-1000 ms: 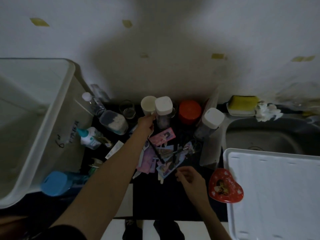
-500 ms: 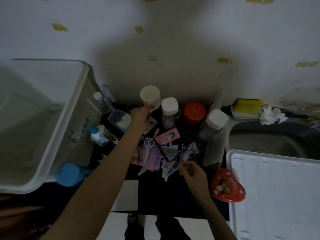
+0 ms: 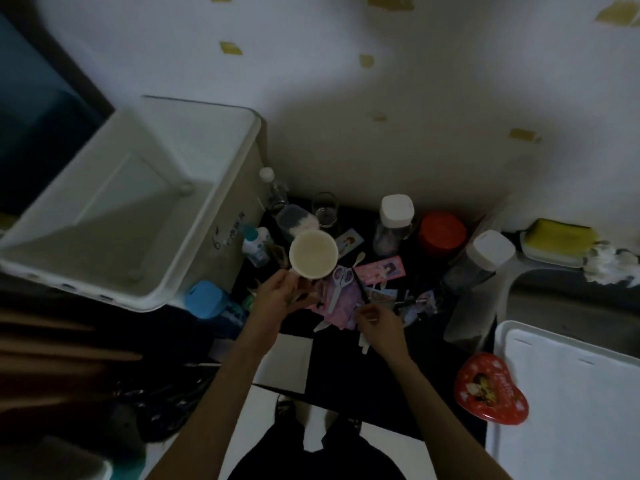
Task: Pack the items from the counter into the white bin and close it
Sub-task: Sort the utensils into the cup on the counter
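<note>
Cup (image 3: 313,253) sits in left fingers (image 3: 294,289); right fingers (image 3: 363,311) pinch a pen (image 3: 360,287). A loose hold could drop it beside the bin (image 3: 207,244).

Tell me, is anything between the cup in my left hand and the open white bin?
Nothing visible blocks it. The cup, held by the left hand, is lifted above the counter clutter, and the white bin stands open just to its left.

Left hand (image 3: 280,296) holding a white cup (image 3: 313,253) above the dark table (image 3: 346,358), right hand (image 3: 379,322) pinching a thin black stick (image 3: 360,287), open white bin (image 3: 194,258) at left, white lid (image 3: 568,403) at right
</note>
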`<act>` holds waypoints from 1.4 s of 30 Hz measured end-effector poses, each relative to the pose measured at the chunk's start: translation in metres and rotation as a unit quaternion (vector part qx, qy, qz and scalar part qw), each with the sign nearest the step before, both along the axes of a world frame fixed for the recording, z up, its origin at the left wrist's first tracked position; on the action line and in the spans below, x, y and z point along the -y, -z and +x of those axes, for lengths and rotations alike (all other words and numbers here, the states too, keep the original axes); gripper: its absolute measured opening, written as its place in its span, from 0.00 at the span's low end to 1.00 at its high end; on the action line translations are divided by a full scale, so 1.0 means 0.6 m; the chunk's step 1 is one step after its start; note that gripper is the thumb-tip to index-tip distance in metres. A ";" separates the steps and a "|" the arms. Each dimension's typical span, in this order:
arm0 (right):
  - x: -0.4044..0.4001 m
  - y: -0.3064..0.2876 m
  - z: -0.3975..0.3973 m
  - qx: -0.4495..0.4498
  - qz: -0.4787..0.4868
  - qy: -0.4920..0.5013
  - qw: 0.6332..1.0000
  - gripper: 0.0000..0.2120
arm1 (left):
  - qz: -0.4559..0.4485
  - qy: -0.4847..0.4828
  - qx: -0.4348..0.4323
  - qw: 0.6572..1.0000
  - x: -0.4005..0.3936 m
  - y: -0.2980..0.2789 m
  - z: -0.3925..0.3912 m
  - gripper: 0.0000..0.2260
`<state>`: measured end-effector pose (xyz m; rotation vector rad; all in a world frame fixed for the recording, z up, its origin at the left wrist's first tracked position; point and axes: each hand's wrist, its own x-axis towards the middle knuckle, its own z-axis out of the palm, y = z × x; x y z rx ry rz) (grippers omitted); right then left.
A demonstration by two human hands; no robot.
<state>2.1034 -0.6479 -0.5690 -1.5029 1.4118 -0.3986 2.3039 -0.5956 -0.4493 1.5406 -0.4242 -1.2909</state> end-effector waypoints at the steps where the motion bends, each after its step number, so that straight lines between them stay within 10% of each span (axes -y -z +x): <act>1: 0.007 0.007 0.002 -0.013 -0.004 0.001 1.000 0.06 | 0.004 -0.010 -0.004 1.000 -0.012 0.005 0.004 0.10; 12: 0.138 0.010 0.072 -0.077 -0.061 0.053 0.994 0.12 | 0.038 -0.012 -0.018 0.999 -0.084 0.049 0.039 0.11; 18: 0.131 0.019 0.087 -0.235 -0.089 -0.143 0.957 0.27 | 0.066 -0.012 -0.035 0.997 -0.098 0.066 0.060 0.12; 32: 0.090 0.039 -0.008 -0.247 -0.112 0.058 0.961 0.15 | 0.065 0.013 -0.033 0.997 -0.094 0.081 0.070 0.12; 36: 0.084 0.049 -0.028 -0.239 -0.150 -0.017 0.959 0.05 | 0.061 0.024 -0.030 0.997 -0.091 0.083 0.066 0.13; 42: 0.069 0.056 -0.032 -0.211 -0.128 -0.098 0.964 0.28 | 0.052 0.031 -0.022 0.998 -0.083 0.081 0.058 0.12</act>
